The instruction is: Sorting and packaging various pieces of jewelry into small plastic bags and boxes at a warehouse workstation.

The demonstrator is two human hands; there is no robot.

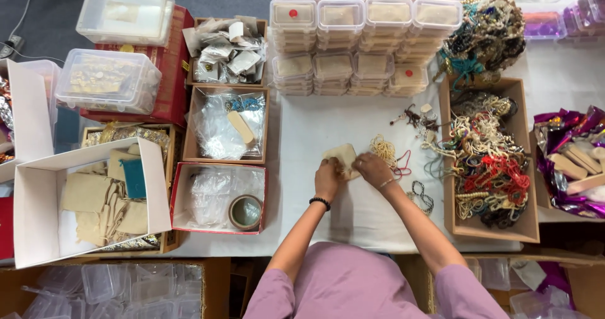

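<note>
Both hands busy on one small beige cloth pouch (341,156), flat on the white table (315,130). Left hand (326,178) pinching the pouch's near left edge, fingers curled tight on the cloth. Black band (320,201) round that wrist. Right hand (373,170) gripping the pouch's right side, fingers bent over it, a thin bracelet (387,182) on the wrist. Pouch right between the two sets of fingers, touching both.

Just past the right fingers, a little heap of cream beads (382,148) with a red string (403,163) beside it. A dark bead loop (421,196) near the right wrist. Farther right of the fingers, a brown box (528,168) full of tangled bead strings, red, white and blue.

Left of the left fingers, a red-edged box (178,190) with clear bags and a roll of tape (245,212). Farther left, a white box (31,224) with more beige pouches. Above the fingers, well apart, stacks of small clear plastic boxes (353,35).
</note>
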